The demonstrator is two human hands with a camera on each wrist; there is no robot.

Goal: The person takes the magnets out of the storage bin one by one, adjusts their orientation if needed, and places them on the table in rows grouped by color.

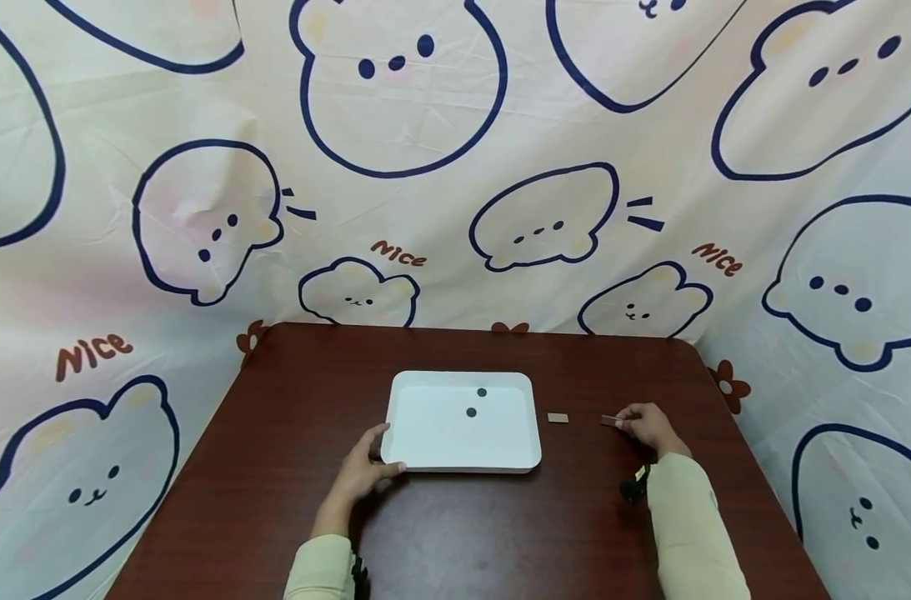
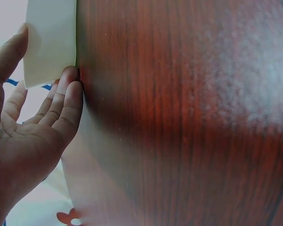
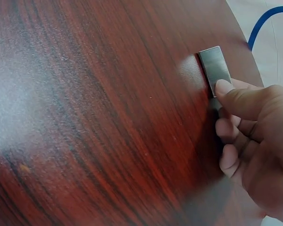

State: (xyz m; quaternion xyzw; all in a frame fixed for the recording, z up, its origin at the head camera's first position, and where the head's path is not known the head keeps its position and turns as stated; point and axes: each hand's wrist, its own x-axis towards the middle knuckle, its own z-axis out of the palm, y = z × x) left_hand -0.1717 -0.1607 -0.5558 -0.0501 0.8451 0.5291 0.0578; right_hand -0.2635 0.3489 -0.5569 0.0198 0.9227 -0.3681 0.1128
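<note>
Metal block [image 3: 215,66] sits well out from the tray at three o'clock, taking the white tray [image 1: 428,446] as the dial and twelve as its far side. The right grip [image 1: 650,427] is closed on one end of it, thumb over the top face and the other fingers curled; that end hold probably keeps the fingertips clear of the free end, which points to nine o'clock. Whether the block touches the bench [image 1: 500,533] I cannot tell. At eight o'clock the left grip [image 1: 361,471] is parted just enough to span the tray's corner, thumb at the near edge and fingers at the left, likely to steady it. Two dark discs [image 1: 471,412] lie inside the tray toward one o'clock, apart. A tan tile [image 1: 558,418] lies at three, between tray and block.
</note>
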